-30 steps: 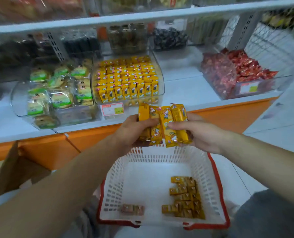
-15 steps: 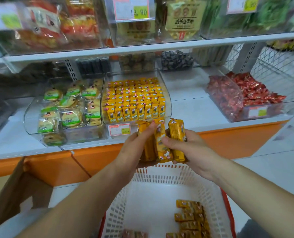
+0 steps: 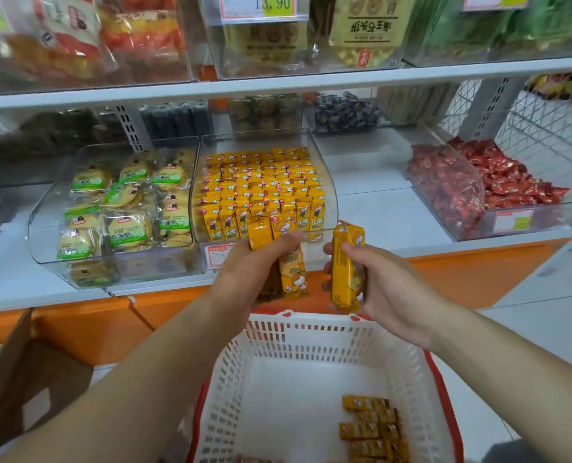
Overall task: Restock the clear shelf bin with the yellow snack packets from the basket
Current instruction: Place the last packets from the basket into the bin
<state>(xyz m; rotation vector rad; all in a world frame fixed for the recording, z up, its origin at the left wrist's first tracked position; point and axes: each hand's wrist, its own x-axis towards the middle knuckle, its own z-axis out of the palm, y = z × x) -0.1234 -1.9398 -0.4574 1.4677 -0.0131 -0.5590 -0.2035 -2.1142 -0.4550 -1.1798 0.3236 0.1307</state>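
My left hand [image 3: 248, 269] grips a bunch of yellow snack packets [image 3: 291, 279] upright, just in front of the clear shelf bin [image 3: 329, 182]. That bin holds several rows of the same yellow packets [image 3: 261, 188]. My right hand [image 3: 378, 282] grips a separate yellow packet [image 3: 346, 265], a short gap to the right of the left bunch. Below both hands stands the white basket with a red rim [image 3: 308, 335]; more yellow packets [image 3: 369, 426] lie in its near right corner.
A clear bin of green-labelled biscuits [image 3: 117, 208] stands left of the target bin, and a bin of red sweets [image 3: 478, 185] to the right. An upper shelf [image 3: 311, 80] overhangs the bins. A cardboard box [image 3: 17, 379] sits at lower left.
Both hands rose from above the basket toward the bin's front. The single bunch held by both hands has split: the right hand now holds one packet apart from the left hand's bunch.
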